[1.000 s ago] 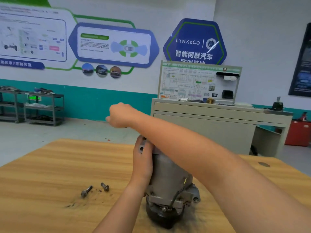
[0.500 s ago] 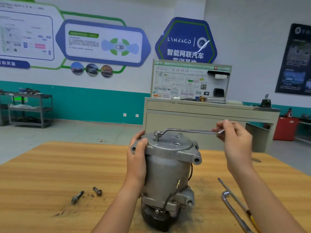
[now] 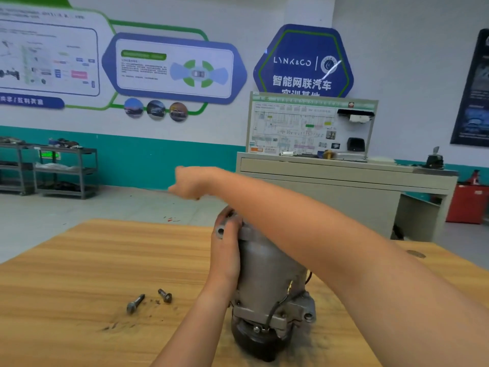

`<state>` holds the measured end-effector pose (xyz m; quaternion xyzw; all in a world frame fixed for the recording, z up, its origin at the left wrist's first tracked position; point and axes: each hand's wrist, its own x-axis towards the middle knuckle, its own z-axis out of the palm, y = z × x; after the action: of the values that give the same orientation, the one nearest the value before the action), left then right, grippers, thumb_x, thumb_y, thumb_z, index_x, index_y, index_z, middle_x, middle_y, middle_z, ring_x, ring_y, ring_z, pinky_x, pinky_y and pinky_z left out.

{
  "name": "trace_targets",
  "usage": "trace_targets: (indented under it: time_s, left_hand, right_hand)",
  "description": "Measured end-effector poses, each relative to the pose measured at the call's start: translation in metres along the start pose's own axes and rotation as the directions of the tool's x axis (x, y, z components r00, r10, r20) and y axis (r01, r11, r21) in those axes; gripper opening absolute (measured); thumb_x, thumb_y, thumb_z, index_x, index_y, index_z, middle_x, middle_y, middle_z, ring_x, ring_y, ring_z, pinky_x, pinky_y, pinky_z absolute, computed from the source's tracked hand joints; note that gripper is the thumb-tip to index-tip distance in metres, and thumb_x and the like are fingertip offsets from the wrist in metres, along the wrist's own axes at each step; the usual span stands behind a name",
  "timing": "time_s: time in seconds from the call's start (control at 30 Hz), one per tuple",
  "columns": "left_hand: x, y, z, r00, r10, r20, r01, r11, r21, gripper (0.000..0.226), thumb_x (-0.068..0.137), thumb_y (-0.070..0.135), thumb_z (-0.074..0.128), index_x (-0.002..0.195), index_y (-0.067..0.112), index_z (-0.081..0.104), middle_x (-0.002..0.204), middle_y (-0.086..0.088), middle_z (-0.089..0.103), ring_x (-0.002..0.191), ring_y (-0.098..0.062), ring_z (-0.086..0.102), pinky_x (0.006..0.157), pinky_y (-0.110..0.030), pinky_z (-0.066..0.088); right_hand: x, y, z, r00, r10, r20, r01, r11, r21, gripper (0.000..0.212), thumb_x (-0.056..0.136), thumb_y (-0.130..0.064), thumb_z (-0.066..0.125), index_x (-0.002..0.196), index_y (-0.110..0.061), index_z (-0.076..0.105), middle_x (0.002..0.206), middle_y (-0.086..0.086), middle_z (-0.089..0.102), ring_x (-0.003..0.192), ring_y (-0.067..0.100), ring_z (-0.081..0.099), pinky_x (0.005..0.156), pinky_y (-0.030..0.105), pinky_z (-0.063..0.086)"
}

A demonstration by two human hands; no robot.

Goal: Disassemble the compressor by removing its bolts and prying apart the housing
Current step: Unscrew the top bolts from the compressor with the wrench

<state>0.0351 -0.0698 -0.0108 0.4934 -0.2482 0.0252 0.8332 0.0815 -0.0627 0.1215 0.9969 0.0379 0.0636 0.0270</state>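
Head view: compressor (image 3: pixel 270 282) braced upright while an arm crosses over it
It stands near centre on the worktop (image 3: pixel 79 274); the left hand (image 3: pixel 225 250) wraps its fingers round the top flange, likely to stop it turning; the right hand (image 3: pixel 193 184) reaches far-left, fingers curled, what they hold hidden; two bolts (image 3: pixel 135 303) lie loose at left.

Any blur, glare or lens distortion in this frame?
Head view: the right hand is motion-blurred; a glare streak crosses the blue wall sign; wide-angle distortion leans the right-edge poster; the compressor and loose bolts look fairly sharp.
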Motion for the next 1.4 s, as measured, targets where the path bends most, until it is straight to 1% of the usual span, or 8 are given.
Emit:
trace_targets:
  time_s: [0.2,0.37,0.5,0.67,0.87,1.0,1.2,1.4]
  left_hand:
    - [0.013,0.0,0.001,1.0,-0.025,-0.016,0.027,0.988,0.153,0.03,0.096,0.003,0.043,0.124,0.011,0.05,0.093,0.005,0.053,0.07,0.005,0.052,0.058,-0.001,0.041]
    - [0.0,0.0,0.002,0.998,-0.044,-0.04,0.046,0.998,0.046,0.024,0.094,0.019,0.045,0.111,0.028,0.06,0.095,0.011,0.059,0.085,-0.002,0.059,0.078,-0.024,0.049]
    - [-0.001,0.004,0.003,0.999,-0.048,-0.019,0.048,0.999,0.006,0.021,0.087,0.027,0.052,0.106,0.029,0.061,0.104,0.003,0.062,0.102,-0.016,0.057,0.097,-0.04,0.045]
    - [-0.004,0.007,0.005,0.998,-0.058,-0.017,0.058,0.998,-0.009,0.041,0.069,0.039,0.049,0.106,0.03,0.061,0.109,-0.002,0.063,0.108,-0.022,0.057,0.099,-0.045,0.045]
    - [-0.003,0.005,0.005,0.999,-0.045,-0.031,0.044,0.999,-0.032,0.022,0.087,0.026,0.053,0.108,0.029,0.06,0.11,-0.007,0.063,0.107,-0.026,0.058,0.094,-0.045,0.046]
    - [-0.002,0.002,0.004,0.999,-0.034,-0.035,0.032,0.998,-0.058,0.024,0.095,0.017,0.044,0.108,0.028,0.06,0.106,-0.011,0.066,0.097,-0.025,0.062,0.083,-0.04,0.05]
    - [-0.003,0.002,0.004,0.999,0.014,-0.032,-0.015,0.999,-0.037,0.025,0.095,0.014,0.042,0.111,0.026,0.058,0.106,-0.002,0.065,0.096,-0.014,0.062,0.082,-0.029,0.05]
    - [-0.005,0.001,0.003,0.996,0.083,-0.034,-0.082,0.996,0.037,0.022,0.097,0.008,0.041,0.101,0.019,0.06,0.092,0.007,0.069,0.089,-0.005,0.062,0.077,-0.024,0.051]
  right_hand:
    - [-0.12,-0.049,0.032,0.678,-0.275,-0.682,0.535,0.821,0.201,0.027,0.094,-0.034,0.048,0.073,-0.016,0.048,0.057,-0.006,0.047,0.055,0.014,0.047,0.05,0.028,0.029]
    - [-0.213,0.029,0.059,0.46,0.365,-0.809,0.677,0.446,0.586,0.026,0.082,-0.028,0.05,0.064,-0.014,0.062,0.055,0.002,0.058,0.056,0.015,0.058,0.062,0.024,0.051]
    - [-0.211,0.105,0.056,0.38,0.723,-0.577,0.398,0.435,0.808,0.022,0.089,-0.014,0.048,0.072,-0.019,0.061,0.065,-0.003,0.069,0.071,0.015,0.067,0.069,0.025,0.052]
    - [-0.132,0.176,0.038,0.648,0.702,-0.294,-0.233,0.551,0.802,0.019,0.093,-0.013,0.043,0.088,-0.004,0.059,0.083,0.006,0.066,0.087,0.025,0.064,0.079,0.034,0.046]
    - [-0.042,0.147,0.006,0.851,0.525,-0.011,-0.471,0.773,0.425,0.027,0.099,-0.009,0.034,0.076,-0.006,0.049,0.1,0.015,0.048,0.082,0.024,0.053,0.06,0.025,0.043]
    - [-0.008,0.112,-0.002,0.915,0.401,0.041,-0.4,0.889,0.225,0.034,0.098,-0.008,0.034,0.128,0.002,0.046,0.131,0.017,0.048,0.114,0.028,0.051,0.077,0.025,0.043]
    - [0.025,0.068,0.01,0.944,0.324,0.069,-0.305,0.931,-0.201,0.034,0.093,-0.007,0.031,0.124,-0.004,0.046,0.127,0.017,0.045,0.113,0.032,0.046,0.1,0.046,0.039]
    - [-0.023,-0.027,0.011,0.99,-0.078,-0.119,0.071,0.995,-0.065,0.049,0.095,-0.032,0.044,0.135,-0.006,0.031,0.125,0.012,0.052,0.107,0.029,0.051,0.075,0.033,0.038]
